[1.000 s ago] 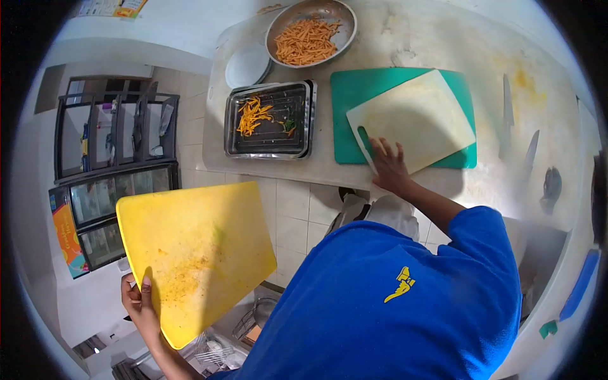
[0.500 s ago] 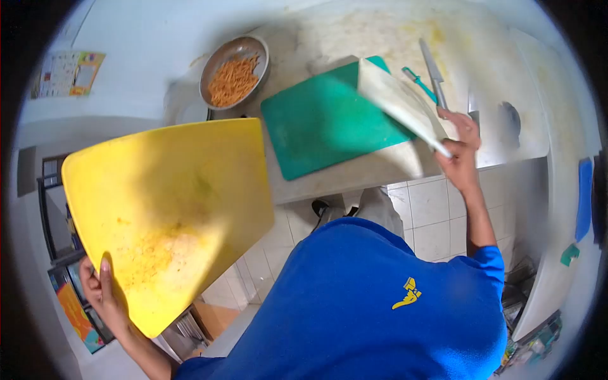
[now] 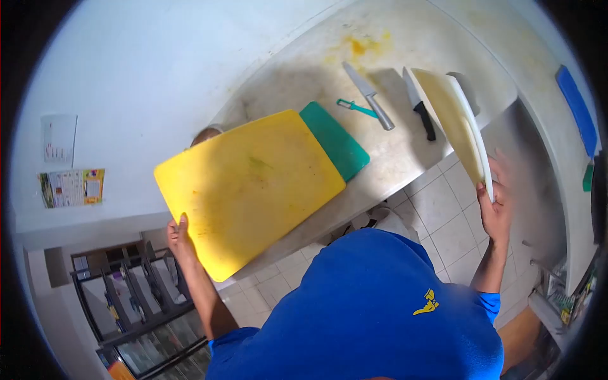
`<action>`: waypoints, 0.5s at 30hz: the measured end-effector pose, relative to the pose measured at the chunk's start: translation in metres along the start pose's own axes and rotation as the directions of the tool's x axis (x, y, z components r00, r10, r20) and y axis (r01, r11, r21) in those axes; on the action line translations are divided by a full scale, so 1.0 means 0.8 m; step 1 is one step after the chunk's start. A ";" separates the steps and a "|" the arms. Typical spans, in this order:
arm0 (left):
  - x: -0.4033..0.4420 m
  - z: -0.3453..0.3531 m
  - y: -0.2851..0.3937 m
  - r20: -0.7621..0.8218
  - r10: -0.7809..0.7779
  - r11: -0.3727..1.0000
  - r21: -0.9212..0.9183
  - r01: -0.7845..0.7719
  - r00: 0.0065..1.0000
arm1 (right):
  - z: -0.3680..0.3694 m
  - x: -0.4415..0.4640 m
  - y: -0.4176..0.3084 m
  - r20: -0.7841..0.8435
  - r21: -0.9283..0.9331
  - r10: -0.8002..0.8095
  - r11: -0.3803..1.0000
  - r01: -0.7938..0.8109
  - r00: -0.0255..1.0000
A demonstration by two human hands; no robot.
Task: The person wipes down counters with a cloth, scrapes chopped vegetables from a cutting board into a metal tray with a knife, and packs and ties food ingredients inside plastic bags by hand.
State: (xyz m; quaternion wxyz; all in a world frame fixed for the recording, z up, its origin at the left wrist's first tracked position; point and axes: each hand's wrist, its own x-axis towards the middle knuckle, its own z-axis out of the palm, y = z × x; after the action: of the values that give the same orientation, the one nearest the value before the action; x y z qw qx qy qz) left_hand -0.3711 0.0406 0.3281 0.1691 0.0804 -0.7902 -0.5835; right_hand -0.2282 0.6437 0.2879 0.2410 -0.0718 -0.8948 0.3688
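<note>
My left hand [image 3: 181, 239] grips the lower left edge of a yellow cutting board [image 3: 259, 190], thumb on its stained face. The board covers most of a green cutting board [image 3: 335, 140] and a pan [image 3: 206, 135], whose rim just peeks out. My right hand [image 3: 496, 206] pinches the lower end of a white cutting board [image 3: 451, 109], held tilted over the counter's right part, with a yellowish shade on its face. Left of the white board lie a black-handled knife [image 3: 425, 121], a steel knife [image 3: 370, 95] and a green peeler [image 3: 358, 108].
The pale counter [image 3: 285, 82] has yellow stains near the back. At far right a blue board-like thing [image 3: 577, 111] is by the wall. Dark shelves [image 3: 130, 297] stand at lower left, papers [image 3: 71, 187] hang on the left wall, and tiled floor [image 3: 443, 234] shows below.
The yellow board has swung right, over the green board and the pan. The white board has moved right, off the green board, and stands steeper. The view has turned too.
</note>
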 end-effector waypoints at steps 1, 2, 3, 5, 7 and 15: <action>0.005 0.004 -0.026 0.026 -0.056 0.997 -0.055 0.057 0.998 | -0.008 -0.001 0.005 -0.034 -0.005 0.011 1.000 -0.011 0.999; 0.009 0.009 -0.047 0.052 -0.112 0.987 -0.111 0.117 0.992 | -0.016 -0.003 0.009 -0.064 0.005 0.058 0.998 -0.058 0.996; 0.011 0.016 -0.062 0.042 -0.171 0.973 -0.149 0.176 0.984 | -0.024 -0.006 0.014 -0.091 0.015 0.101 0.995 -0.100 0.991; 0.008 0.030 -0.092 0.018 -0.299 0.926 -0.235 0.294 0.954 | -0.042 -0.009 0.020 -0.110 -0.012 0.113 0.993 -0.115 0.987; 0.003 0.034 -0.122 0.045 -0.348 0.894 -0.284 0.346 0.936 | -0.057 -0.009 0.019 -0.114 -0.059 0.100 0.992 -0.107 0.988; -0.012 0.035 -0.289 0.095 -0.576 0.765 -0.288 0.576 0.812 | -0.035 0.040 0.004 -0.035 -0.076 -0.065 0.995 0.062 0.997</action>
State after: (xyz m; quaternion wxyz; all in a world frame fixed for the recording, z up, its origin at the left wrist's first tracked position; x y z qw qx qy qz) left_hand -0.3886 -0.0017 0.0998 -0.0083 0.2915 -0.6280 -0.7215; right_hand -0.2430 0.6734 0.3148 0.2664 -0.0593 -0.9053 0.3256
